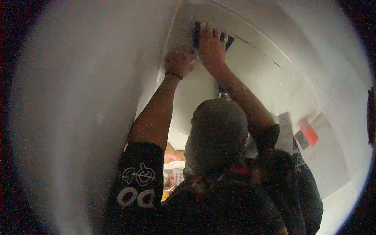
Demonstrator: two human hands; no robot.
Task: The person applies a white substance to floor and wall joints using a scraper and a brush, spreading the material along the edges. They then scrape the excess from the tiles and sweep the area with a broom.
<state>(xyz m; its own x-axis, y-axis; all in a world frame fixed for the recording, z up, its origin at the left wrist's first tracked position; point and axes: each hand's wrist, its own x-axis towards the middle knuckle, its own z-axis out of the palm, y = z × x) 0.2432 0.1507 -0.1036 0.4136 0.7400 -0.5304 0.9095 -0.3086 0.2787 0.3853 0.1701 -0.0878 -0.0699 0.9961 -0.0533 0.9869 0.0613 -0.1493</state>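
Neither my left hand nor my right hand shows in the head view. A person seen from behind, in a dark top (pixel 231 203) and a grey head covering (pixel 217 129), reaches both arms up. That person's right-side hand (pixel 212 45) lies over a dark flat object (pixel 230 42) against a pale surface (pixel 250 58). The other hand (pixel 180 61), with a dark band at its wrist, is raised just beside it with fingers bent; what it holds, if anything, is too dark to tell.
Pale curved walls surround the person, with a large one (pixel 86 117) at the left. Papers (pixel 285 127) and a red item (pixel 309 131) are on the right wall. Blurred goods (pixel 172 176) show behind the person's left arm.
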